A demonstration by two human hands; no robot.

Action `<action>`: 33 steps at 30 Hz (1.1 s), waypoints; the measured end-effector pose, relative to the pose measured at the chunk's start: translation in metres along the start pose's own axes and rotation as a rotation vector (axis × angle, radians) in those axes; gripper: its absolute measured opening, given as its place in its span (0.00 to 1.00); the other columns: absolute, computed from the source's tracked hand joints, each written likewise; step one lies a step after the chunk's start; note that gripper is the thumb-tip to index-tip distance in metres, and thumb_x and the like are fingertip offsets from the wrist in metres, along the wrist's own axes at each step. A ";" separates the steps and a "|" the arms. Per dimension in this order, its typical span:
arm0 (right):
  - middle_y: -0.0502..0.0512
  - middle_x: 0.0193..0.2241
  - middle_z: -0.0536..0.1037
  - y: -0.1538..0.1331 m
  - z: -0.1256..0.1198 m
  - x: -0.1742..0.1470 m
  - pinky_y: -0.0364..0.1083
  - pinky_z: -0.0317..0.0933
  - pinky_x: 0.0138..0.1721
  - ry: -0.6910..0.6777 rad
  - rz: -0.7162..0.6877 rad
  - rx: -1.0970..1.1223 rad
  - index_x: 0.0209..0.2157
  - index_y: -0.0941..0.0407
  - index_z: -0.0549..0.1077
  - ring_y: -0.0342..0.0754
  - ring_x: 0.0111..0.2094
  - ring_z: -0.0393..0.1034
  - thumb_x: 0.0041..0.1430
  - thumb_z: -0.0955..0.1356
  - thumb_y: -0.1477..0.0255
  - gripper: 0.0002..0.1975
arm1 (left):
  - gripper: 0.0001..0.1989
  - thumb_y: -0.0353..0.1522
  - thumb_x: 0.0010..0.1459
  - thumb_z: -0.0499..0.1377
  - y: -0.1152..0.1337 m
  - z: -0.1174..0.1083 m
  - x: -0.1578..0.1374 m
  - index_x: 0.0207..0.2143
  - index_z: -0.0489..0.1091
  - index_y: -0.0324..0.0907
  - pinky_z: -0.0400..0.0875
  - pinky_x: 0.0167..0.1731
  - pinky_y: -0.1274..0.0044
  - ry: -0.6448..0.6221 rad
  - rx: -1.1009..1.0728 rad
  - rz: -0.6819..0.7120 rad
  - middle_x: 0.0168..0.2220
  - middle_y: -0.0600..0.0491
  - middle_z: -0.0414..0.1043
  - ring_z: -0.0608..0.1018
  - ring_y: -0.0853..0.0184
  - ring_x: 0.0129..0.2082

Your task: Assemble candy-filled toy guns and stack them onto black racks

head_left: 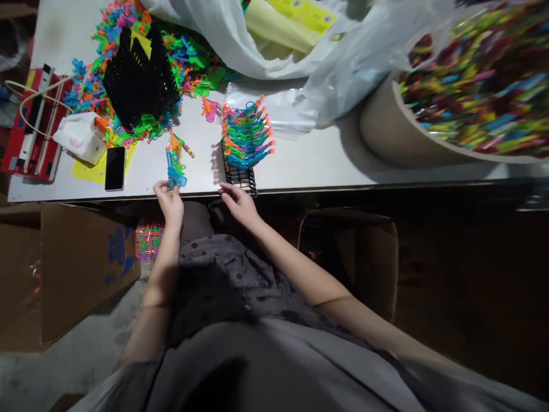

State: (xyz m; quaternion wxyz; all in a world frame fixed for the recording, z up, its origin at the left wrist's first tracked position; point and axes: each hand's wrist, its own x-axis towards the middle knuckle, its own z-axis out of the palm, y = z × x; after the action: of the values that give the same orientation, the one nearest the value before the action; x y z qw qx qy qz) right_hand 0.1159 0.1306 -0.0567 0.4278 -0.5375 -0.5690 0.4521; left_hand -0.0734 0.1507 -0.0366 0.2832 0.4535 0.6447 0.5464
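Observation:
My left hand (169, 200) is at the table's front edge, its fingertips closed on a small blue plastic piece (175, 176). Orange and green pieces (173, 150) lie just beyond it, beside a thin multicoloured stick (187, 150). To the right, my right hand (240, 203) has its thumb and fingers apart and shows nothing between them. It is by the near end of a black lattice basket (242, 178); whether it touches the basket I cannot tell. Stacked rows of blue, green and orange plastic pieces (246, 134) stand in that basket. A pink piece (210, 110) lies behind it.
A black basket (139, 86) sits among heaped coloured pieces (189, 51). At left are a phone (115, 169), a white packet (81, 136) and a red device (32, 126). A large tub (386, 126) and white bag (266, 63) stand right. Cardboard boxes (77, 269) flank my legs.

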 end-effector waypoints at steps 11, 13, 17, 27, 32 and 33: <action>0.52 0.39 0.79 -0.013 -0.002 -0.036 0.53 0.63 0.51 -0.075 0.306 0.548 0.35 0.54 0.78 0.51 0.44 0.72 0.40 0.73 0.53 0.23 | 0.21 0.42 0.48 0.65 0.033 0.023 -0.102 0.38 0.58 0.46 0.68 0.40 0.77 -0.361 -0.467 -0.294 0.34 0.55 0.71 0.76 0.70 0.36; 0.51 0.39 0.79 -0.012 -0.008 -0.039 0.53 0.63 0.52 -0.057 0.308 0.577 0.35 0.53 0.78 0.51 0.44 0.72 0.39 0.74 0.53 0.23 | 0.22 0.40 0.46 0.66 0.031 0.025 -0.102 0.39 0.60 0.45 0.68 0.41 0.76 -0.406 -0.476 -0.344 0.34 0.54 0.72 0.76 0.69 0.36; 0.51 0.41 0.79 -0.013 -0.022 -0.040 0.54 0.61 0.54 -0.125 0.233 0.504 0.36 0.52 0.78 0.52 0.46 0.71 0.40 0.74 0.54 0.22 | 0.21 0.37 0.42 0.68 0.027 0.030 -0.103 0.36 0.63 0.43 0.68 0.43 0.75 -0.494 -0.454 -0.417 0.34 0.54 0.73 0.76 0.69 0.36; 0.52 0.31 0.77 0.009 -0.077 -0.015 0.50 0.67 0.41 0.242 0.070 0.284 0.38 0.53 0.66 0.48 0.35 0.73 0.48 0.69 0.52 0.22 | 0.16 0.31 0.44 0.66 0.009 0.050 -0.078 0.31 0.61 0.42 0.67 0.41 0.78 -0.229 -0.302 -0.277 0.29 0.59 0.68 0.74 0.74 0.32; 0.50 0.31 0.77 0.026 -0.093 0.010 0.47 0.69 0.39 0.371 0.089 0.344 0.34 0.53 0.64 0.46 0.36 0.74 0.45 0.72 0.58 0.20 | 0.16 0.30 0.39 0.68 0.000 0.076 -0.038 0.29 0.64 0.41 0.70 0.36 0.78 -0.283 -0.178 -0.208 0.27 0.58 0.71 0.75 0.72 0.29; 0.49 0.32 0.78 0.027 -0.094 0.014 0.47 0.69 0.40 0.380 0.087 0.368 0.34 0.53 0.63 0.46 0.36 0.74 0.45 0.72 0.58 0.20 | 0.15 0.29 0.39 0.68 -0.002 0.082 -0.030 0.28 0.65 0.41 0.70 0.35 0.78 -0.281 -0.156 -0.189 0.27 0.57 0.72 0.75 0.71 0.29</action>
State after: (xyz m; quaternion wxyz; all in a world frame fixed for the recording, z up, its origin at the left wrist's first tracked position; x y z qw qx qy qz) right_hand 0.2122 0.1500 -0.0620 0.5975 -0.5499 -0.3631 0.4569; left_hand 0.0094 0.1607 -0.0624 0.4547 0.4395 0.5943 0.4969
